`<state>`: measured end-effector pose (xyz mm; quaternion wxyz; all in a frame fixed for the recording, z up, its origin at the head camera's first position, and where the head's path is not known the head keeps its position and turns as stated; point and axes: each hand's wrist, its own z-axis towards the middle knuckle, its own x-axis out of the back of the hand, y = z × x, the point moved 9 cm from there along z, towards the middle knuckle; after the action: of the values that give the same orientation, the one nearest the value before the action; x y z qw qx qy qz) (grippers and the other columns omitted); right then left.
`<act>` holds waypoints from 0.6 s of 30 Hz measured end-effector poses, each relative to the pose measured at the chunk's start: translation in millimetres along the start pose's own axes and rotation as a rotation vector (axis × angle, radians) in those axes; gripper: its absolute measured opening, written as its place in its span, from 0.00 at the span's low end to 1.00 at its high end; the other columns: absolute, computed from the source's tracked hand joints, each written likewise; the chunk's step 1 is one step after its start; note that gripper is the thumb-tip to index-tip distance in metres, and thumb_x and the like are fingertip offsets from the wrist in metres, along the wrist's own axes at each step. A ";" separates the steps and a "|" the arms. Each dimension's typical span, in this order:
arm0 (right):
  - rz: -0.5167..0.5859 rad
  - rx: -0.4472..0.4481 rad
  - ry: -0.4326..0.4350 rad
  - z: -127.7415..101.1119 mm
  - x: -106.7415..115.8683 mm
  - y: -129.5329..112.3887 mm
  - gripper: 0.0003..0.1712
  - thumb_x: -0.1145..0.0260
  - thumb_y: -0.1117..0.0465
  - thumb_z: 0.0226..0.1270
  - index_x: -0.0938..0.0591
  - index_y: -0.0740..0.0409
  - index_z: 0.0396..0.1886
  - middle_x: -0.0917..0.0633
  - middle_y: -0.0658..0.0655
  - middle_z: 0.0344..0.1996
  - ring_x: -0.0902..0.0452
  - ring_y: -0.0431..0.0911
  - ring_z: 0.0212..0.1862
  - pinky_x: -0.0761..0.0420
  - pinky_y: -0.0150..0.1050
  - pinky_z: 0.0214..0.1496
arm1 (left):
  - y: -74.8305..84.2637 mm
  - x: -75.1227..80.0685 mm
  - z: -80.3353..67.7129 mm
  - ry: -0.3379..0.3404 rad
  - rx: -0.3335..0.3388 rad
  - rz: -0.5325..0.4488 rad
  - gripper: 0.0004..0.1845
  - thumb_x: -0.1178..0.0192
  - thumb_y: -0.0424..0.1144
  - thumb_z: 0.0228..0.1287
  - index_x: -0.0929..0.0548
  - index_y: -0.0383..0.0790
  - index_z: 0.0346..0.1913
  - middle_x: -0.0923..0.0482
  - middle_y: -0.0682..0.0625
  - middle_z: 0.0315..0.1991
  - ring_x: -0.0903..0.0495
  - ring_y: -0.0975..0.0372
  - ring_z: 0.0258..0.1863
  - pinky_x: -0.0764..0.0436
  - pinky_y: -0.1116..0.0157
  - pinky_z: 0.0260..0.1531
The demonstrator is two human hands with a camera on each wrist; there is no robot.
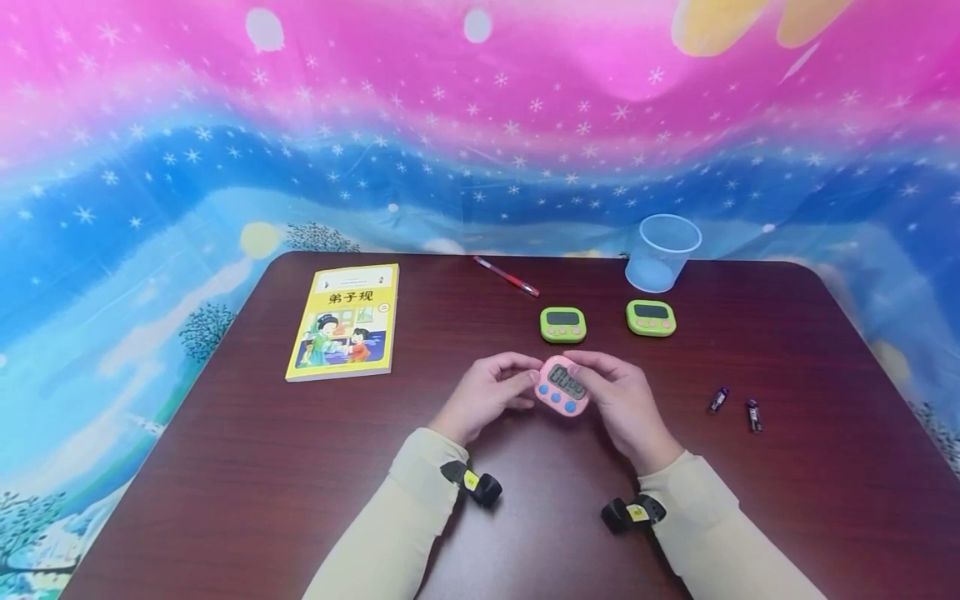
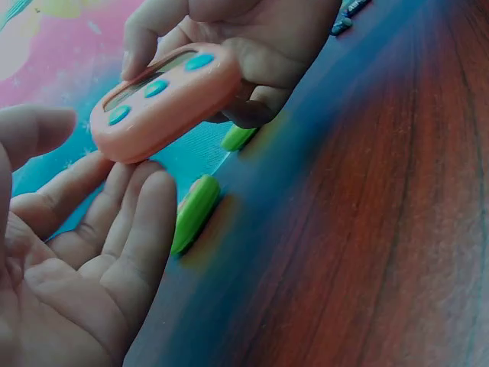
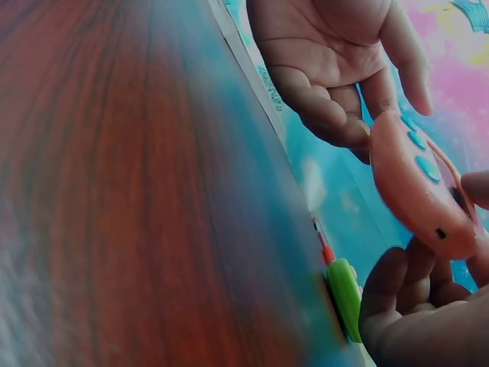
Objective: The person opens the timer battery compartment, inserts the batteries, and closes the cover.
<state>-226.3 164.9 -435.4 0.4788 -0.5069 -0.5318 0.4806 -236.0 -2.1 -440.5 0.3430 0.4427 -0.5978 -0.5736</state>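
Covering part of the display (image 1: 558, 377), the right hand (image 1: 626, 402) is hiding some digits and pinching the right side of the pink timer (image 1: 562, 388), just below the head frame's centre. The right wrist view is cutting this hand off at lower right. The left hand (image 1: 486, 395) is relaxing its fingers, fingertips touching the timer's left end, thumb standing clear.

We've got a dark reddish-brown wood-grain table (image 1: 225, 500) with rounded far corners and a soft pale glare (image 1: 540, 475) on its near middle. Right behind it and round both sides we see a printed backdrop cloth (image 1: 420, 175), pretty loud honestly: hot pink up top, wavy blue bands below, white snowflakes (image 1: 536, 104) scattered across, plus little dark teal trees (image 1: 206, 329) down the left.
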 end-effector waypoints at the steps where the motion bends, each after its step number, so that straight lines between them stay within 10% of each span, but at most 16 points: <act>1: -0.008 -0.004 -0.007 -0.1 -0.8 0.2 0.23 0.31 0.57 0.70 0.18 0.67 0.58 0.12 0.51 0.45 0.19 0.43 0.49 0.16 0.32 0.47 | -0.6 -1.8 -0.5 -0.013 0.010 0.015 0.15 0.39 0.32 0.70 0.18 0.30 0.56 0.15 0.40 0.47 0.15 0.59 0.34 0.12 0.56 0.42; 8: -0.050 0.006 -0.038 -0.9 -4.3 0.7 0.22 0.30 0.58 0.69 0.18 0.65 0.58 0.12 0.51 0.47 0.20 0.43 0.51 0.17 0.31 0.47 | -4.1 -5.3 -0.2 -0.024 0.026 0.024 0.15 0.37 0.31 0.69 0.18 0.28 0.55 0.14 0.40 0.43 0.15 0.61 0.32 0.12 0.59 0.38; 18: -0.080 0.056 -0.044 1.0 -4.7 -1.9 0.26 0.33 0.65 0.69 0.25 0.61 0.65 0.20 0.62 0.52 0.18 0.45 0.44 0.14 0.35 0.45 | -3.8 17.0 4.0 0.151 -0.019 -0.111 0.16 0.38 0.28 0.69 0.21 0.28 0.57 0.15 0.39 0.43 0.15 0.61 0.35 0.12 0.59 0.40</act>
<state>-227.3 160.1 -433.7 0.5000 -0.4610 -0.5481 0.4869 -245.5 -16.1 -446.3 0.3590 0.5139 -0.5391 -0.5625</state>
